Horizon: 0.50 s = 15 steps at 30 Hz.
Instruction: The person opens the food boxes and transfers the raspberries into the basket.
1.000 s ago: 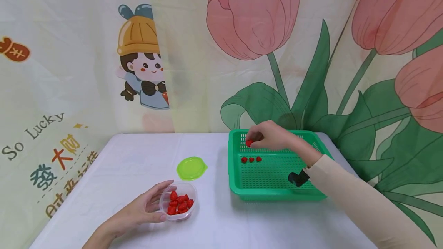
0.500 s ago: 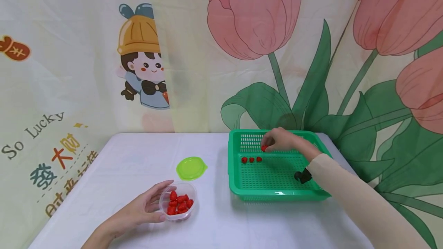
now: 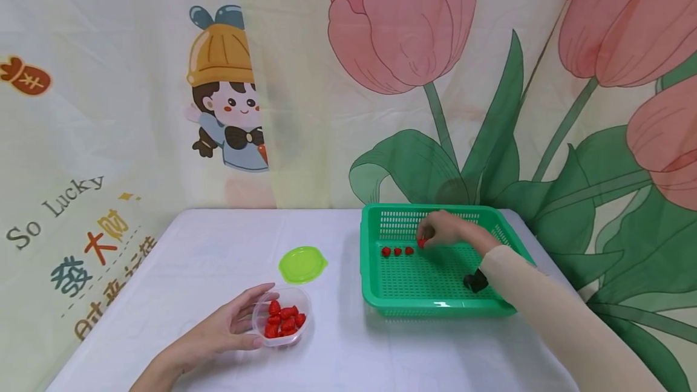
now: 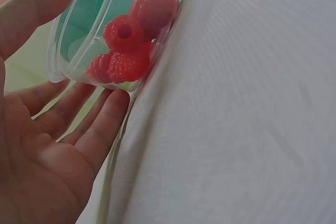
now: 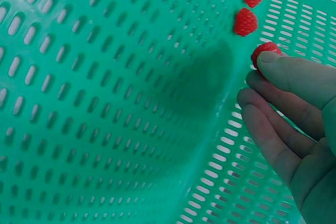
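My right hand (image 3: 443, 228) pinches a red raspberry (image 5: 265, 52) between thumb and fingertips, low over the floor of the green basket (image 3: 443, 303). Three more raspberries (image 3: 397, 251) lie in a row along the basket's far side, just left of the pinched one. On the left, my left hand (image 3: 231, 322) holds a clear plastic tub (image 3: 301, 295), thumb on the near side and fingers round the far side. Several raspberries (image 4: 126, 34) are heaped inside the tub, which stands upright on the table.
A bright green lid (image 3: 302, 265) lies flat on the white table (image 3: 229, 247), behind the tub and left of the basket. A patterned curtain (image 3: 305, 77) hangs behind the table. The black wrist camera (image 3: 475, 282) hangs under my right sleeve, over the basket.
My right hand has moved right along the basket's far side and come down with the raspberry, now near the right end of the row. The left hand and tub have kept their place.
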Each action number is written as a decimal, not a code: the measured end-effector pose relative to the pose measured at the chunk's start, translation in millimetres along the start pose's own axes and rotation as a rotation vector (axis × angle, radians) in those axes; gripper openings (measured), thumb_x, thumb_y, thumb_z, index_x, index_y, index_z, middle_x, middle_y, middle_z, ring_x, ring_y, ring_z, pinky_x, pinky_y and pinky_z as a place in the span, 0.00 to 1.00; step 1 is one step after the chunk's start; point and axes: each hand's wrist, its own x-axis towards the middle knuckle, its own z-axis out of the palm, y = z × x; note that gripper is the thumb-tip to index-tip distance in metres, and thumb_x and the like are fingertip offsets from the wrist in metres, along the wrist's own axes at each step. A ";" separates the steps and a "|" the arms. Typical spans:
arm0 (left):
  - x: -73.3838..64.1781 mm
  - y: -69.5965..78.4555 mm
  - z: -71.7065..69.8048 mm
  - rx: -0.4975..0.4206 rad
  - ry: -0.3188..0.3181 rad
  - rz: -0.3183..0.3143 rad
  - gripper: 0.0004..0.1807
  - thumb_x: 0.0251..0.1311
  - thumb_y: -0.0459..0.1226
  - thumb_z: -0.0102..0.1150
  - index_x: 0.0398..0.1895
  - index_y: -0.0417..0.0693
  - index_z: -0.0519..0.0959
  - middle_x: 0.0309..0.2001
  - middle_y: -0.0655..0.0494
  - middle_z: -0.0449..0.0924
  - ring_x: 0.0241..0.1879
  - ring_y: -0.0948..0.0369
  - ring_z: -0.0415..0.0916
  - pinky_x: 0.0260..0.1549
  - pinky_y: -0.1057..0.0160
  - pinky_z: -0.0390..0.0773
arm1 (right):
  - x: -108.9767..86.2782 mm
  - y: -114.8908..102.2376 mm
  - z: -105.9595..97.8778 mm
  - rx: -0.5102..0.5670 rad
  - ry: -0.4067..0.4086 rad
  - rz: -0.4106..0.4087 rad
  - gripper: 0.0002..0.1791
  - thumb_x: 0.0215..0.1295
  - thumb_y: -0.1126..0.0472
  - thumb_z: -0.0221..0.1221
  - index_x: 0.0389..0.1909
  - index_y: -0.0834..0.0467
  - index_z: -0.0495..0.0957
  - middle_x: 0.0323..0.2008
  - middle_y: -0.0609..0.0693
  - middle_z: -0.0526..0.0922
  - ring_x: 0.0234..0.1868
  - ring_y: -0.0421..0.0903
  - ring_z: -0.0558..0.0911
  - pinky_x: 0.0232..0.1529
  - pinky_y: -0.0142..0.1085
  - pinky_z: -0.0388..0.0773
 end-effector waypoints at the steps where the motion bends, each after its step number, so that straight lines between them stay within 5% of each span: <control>1: 0.1 0.2 0.1 -0.001 -0.001 0.001 0.47 0.68 0.32 0.68 0.85 0.59 0.54 0.83 0.41 0.54 0.70 0.77 0.68 0.63 0.71 0.75 | 1.1 0.6 1.9 -0.002 -0.003 0.009 0.08 0.69 0.65 0.71 0.46 0.56 0.88 0.42 0.47 0.88 0.41 0.40 0.83 0.47 0.40 0.84; 5: 0.1 1.0 0.5 -0.012 -0.005 -0.007 0.47 0.68 0.32 0.68 0.85 0.59 0.54 0.83 0.42 0.54 0.72 0.72 0.68 0.64 0.71 0.75 | 3.4 1.2 7.4 -0.018 -0.010 0.021 0.08 0.67 0.65 0.72 0.45 0.56 0.88 0.41 0.47 0.88 0.41 0.40 0.83 0.46 0.40 0.84; 11: -0.9 0.9 0.6 -0.004 0.007 -0.015 0.48 0.67 0.33 0.69 0.85 0.58 0.54 0.83 0.43 0.55 0.79 0.49 0.61 0.63 0.70 0.75 | 5.3 -0.2 12.3 -0.047 -0.014 0.046 0.08 0.66 0.65 0.72 0.45 0.55 0.87 0.40 0.46 0.86 0.40 0.42 0.81 0.46 0.41 0.83; 15: -0.4 0.1 0.3 -0.008 0.001 -0.002 0.48 0.67 0.32 0.69 0.85 0.58 0.54 0.83 0.42 0.54 0.78 0.56 0.64 0.64 0.69 0.76 | 6.9 -0.9 15.6 -0.065 -0.025 0.073 0.08 0.66 0.65 0.72 0.44 0.54 0.87 0.39 0.45 0.86 0.39 0.41 0.80 0.45 0.40 0.83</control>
